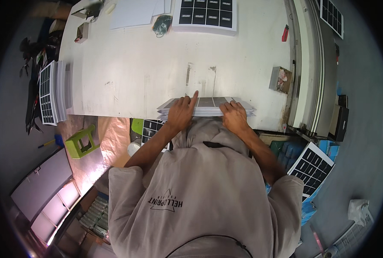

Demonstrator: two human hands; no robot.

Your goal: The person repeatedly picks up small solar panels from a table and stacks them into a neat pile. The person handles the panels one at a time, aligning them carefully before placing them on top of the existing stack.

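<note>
A stack of printed sheets (207, 111) with grey panels on top sits at the table's near edge, against my body. Its front edges are layered and slightly uneven at the sides. My left hand (182, 112) grips the left part of the stack, its index finger stretched forward over the top and the other fingers curled. My right hand (234, 115) holds the right part with bent fingers on the top sheet. Both thumbs are mostly hidden.
A large printed stack (205, 31), white sheets (131, 13) and a dark green tangle (161, 26) lie at the far side. Small boxes stand left (81, 33) and right (281, 79), near a red cutter (285, 33). A green stool (80, 142) is left below; a metal rail (314, 69) runs along the right.
</note>
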